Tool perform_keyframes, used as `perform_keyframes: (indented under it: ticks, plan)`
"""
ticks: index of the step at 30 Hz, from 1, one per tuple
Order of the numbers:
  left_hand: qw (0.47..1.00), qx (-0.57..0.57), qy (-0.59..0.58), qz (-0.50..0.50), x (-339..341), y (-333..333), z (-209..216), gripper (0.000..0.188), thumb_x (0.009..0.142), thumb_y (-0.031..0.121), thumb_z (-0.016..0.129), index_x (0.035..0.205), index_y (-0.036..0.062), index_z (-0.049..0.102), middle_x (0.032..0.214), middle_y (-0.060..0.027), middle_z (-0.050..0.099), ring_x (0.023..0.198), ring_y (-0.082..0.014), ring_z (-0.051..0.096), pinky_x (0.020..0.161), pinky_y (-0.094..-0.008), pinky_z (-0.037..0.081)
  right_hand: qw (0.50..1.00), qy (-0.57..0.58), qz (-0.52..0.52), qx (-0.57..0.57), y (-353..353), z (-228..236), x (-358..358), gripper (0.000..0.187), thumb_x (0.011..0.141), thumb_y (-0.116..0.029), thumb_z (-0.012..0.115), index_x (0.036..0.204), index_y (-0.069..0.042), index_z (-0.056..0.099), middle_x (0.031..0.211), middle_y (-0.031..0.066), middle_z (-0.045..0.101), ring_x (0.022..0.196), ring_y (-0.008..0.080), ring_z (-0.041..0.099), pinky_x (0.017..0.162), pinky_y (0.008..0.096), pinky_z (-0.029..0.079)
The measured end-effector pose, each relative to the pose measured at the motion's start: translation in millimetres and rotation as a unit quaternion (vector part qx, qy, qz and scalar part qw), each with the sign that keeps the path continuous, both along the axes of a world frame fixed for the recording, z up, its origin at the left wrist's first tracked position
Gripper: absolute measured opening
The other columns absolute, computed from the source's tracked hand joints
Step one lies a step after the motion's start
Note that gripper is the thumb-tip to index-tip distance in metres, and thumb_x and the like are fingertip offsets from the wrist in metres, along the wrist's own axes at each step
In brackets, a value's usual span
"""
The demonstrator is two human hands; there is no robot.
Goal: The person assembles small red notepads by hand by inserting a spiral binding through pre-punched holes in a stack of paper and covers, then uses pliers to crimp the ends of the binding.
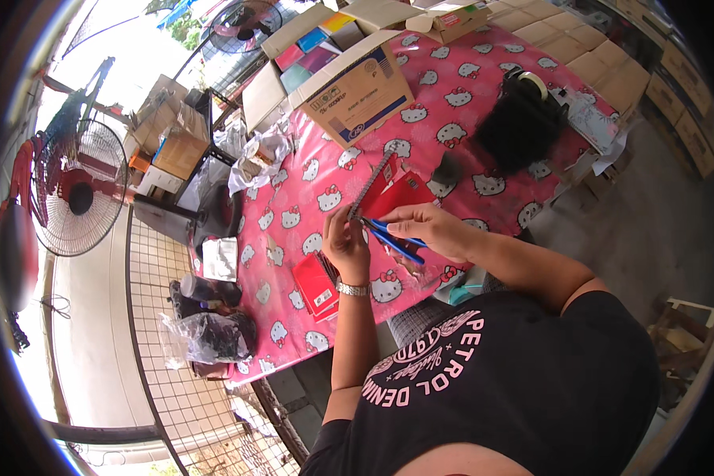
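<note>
My left hand [347,247], with a metal watch on its wrist, is closed around the near end of a dark spiral binding [373,184]. Along that coil lies a red notebook [404,194], its covers partly spread on the table. In my right hand [436,228] are pliers with blue handles [397,241], the fingers wrapped over one handle. The pliers' jaws meet the coil's end beside my left fingertips; whether they bite the wire is too small to tell. More red notebooks [317,287] lie left of my left wrist.
A pink patterned cloth covers the table [293,214]. An open carton [357,95] with colourful contents stands at the far side. Further right are a black heap [520,127] and a tape roll [534,83]. Plastic-wrapped items [210,337] sit at the left edge, near a fan [79,194].
</note>
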State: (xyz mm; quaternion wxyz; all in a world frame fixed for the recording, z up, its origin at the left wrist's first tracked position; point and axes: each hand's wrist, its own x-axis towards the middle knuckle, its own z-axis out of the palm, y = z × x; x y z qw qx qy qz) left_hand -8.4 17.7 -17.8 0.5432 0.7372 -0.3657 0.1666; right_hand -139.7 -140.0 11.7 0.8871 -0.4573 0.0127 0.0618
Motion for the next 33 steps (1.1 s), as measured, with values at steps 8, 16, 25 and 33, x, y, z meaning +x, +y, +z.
perform_keyframes:
  ticks: [8,16,25,33]
  plan:
    - [0.968,0.108,-0.128,0.189,35,105,64,0.016,0.081,0.001,0.058,0.096,-0.0004,0.065,0.092,-0.0099,0.067,0.083,-0.0238,0.062,0.072,-0.0336,0.048,0.677,-0.102,-0.354,-0.637,-81,-54,-33,0.059,0.082,-0.019,0.076,0.135,-0.005,0.053,0.12,0.018,0.06,0.115,0.0333,0.057,0.1,0.0427,0.044]
    - [0.915,-0.047,0.27,0.295,24,182,-33,0.021,0.089,-0.001,0.063,0.109,-0.0021,0.057,0.09,-0.008,0.064,0.063,-0.0121,0.059,0.048,-0.0235,0.046,0.625,-0.014,-0.218,-0.749,-91,-161,-53,0.058,0.08,-0.029,0.076,0.127,-0.006,0.053,0.119,0.0182,0.056,0.114,0.0394,0.052,0.098,0.0513,0.044]
    - [0.85,0.33,-0.032,0.41,6,141,-36,0.031,0.079,0.012,0.073,0.108,0.0047,0.065,0.108,-0.0165,0.065,0.101,-0.036,0.059,0.089,-0.046,0.047,0.4,0.133,-0.237,-0.875,-214,-175,35,0.016,0.087,-0.016,0.058,0.094,-0.006,0.069,0.098,0.0124,0.065,0.095,0.0295,0.065,0.074,0.042,0.057]
    - [0.919,0.328,-0.213,-0.056,-48,-40,24,0.026,0.083,0.013,0.069,0.108,0.0073,0.065,0.108,-0.0092,0.066,0.099,-0.0302,0.062,0.085,-0.043,0.053,0.482,0.138,-0.361,-0.786,-203,-148,39,0.017,0.087,-0.015,0.059,0.094,-0.006,0.072,0.096,0.0164,0.066,0.093,0.0341,0.067,0.075,0.0434,0.057]
